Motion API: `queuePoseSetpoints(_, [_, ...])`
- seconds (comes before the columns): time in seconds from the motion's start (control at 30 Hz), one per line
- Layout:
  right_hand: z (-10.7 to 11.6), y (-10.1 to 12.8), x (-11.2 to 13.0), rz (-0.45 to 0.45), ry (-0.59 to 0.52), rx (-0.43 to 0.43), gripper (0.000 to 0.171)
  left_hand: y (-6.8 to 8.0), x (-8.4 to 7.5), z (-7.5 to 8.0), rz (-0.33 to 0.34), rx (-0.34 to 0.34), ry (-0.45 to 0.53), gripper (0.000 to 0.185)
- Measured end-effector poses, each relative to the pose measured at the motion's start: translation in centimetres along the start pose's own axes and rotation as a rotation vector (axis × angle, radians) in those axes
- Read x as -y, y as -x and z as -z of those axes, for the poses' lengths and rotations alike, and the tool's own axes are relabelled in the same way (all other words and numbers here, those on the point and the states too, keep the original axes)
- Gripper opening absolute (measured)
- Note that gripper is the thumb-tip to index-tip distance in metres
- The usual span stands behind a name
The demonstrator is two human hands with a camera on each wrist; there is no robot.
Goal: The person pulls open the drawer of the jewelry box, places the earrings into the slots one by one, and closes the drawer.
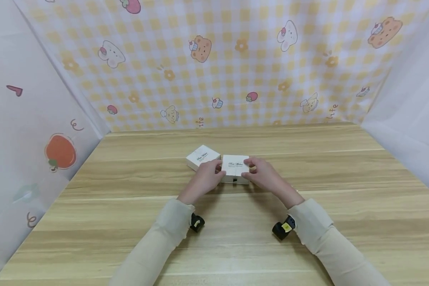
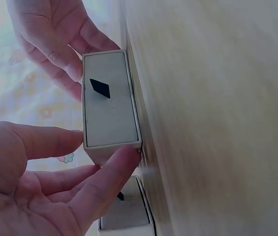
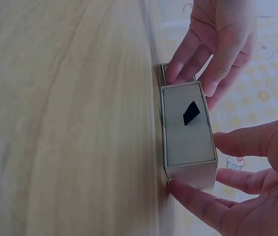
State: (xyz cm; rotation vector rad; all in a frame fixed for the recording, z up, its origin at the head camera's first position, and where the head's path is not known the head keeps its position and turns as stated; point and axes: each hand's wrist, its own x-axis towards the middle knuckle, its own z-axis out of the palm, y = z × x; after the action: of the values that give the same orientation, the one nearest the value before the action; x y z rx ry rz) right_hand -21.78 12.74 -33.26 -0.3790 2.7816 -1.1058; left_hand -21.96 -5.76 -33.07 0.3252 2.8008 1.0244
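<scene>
A small white drawer-style gift box (image 1: 235, 166) with "Best Wishes" lettering lies on the table, its front toward me. A black ribbon tab (image 2: 100, 88) sticks out of its drawer front. My left hand (image 1: 208, 174) holds the box by its left side, and my right hand (image 1: 265, 174) holds the opposite side. In the right wrist view, the right thumb (image 3: 242, 142) touches the top edge while a fingertip sits at the lower corner. A second white box (image 1: 201, 154) of the same kind lies turned at an angle beyond my left hand, which partly covers it.
Both boxes are on a wood-grain table (image 1: 128, 230). A checked cloth (image 1: 228, 71) with cartoon prints hangs behind the table's far edge. Pale cloth panels (image 1: 18, 131) stand at the left and right sides.
</scene>
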Motion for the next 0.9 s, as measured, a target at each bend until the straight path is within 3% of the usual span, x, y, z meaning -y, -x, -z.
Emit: queuePoseSetpoints(0.9, [-0.02, -0.01, -0.04, -0.006, -0.03, 0.019, 0.045, -0.01, -0.06, -0.17, 0.037, 0.034, -0.001, 0.043])
